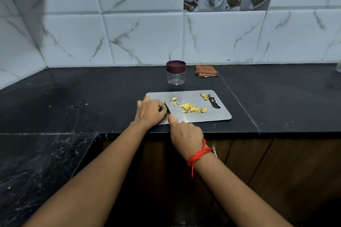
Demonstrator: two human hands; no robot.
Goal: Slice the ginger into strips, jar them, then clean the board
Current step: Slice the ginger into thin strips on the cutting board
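A steel cutting board [203, 116] lies on the black counter. A heap of yellow ginger strips [192, 108] sits at its middle, a few more strips [174, 103] lie to the left, and peel scraps [205, 96] lie by the handle slot. At the board's left end my left hand [150, 111] holds a small ginger piece [166, 105], mostly hidden under the fingers. My right hand [184, 134] grips a knife [168, 112], index finger along the blade's back, blade right beside the left fingertips. A clear jar [176, 73] with a maroon lid stands shut behind the board.
A folded brown checked cloth [206, 71] lies by the tiled wall, right of the jar. The counter's front edge runs just below the board, and the counter turns a corner toward me on the left. A glass object [338, 66] shows at the far right edge.
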